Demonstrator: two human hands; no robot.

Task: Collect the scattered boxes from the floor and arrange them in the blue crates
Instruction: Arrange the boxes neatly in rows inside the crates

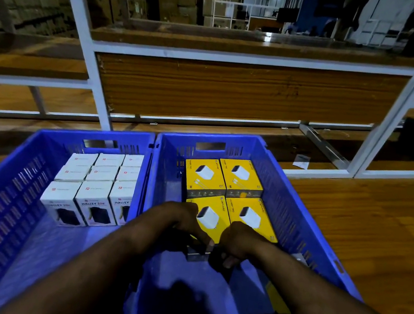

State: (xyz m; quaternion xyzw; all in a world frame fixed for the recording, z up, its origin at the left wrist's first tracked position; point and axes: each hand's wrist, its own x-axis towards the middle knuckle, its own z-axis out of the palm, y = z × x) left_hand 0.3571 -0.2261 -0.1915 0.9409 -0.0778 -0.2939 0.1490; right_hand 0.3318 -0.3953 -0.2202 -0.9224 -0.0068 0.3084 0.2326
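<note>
inside right blue crate [274,167], yellow boxes [240,178], perhaps four

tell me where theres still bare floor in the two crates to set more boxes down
The right crate has bare floor at its near end, behind the yellow boxes, where the left hand and right hand work. The left crate has a bare strip along its left wall and near end, beside the white boxes. The far ends are crowded.

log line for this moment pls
both hands: left hand, right hand gripping yellow charger box | right blue crate | placing
</note>
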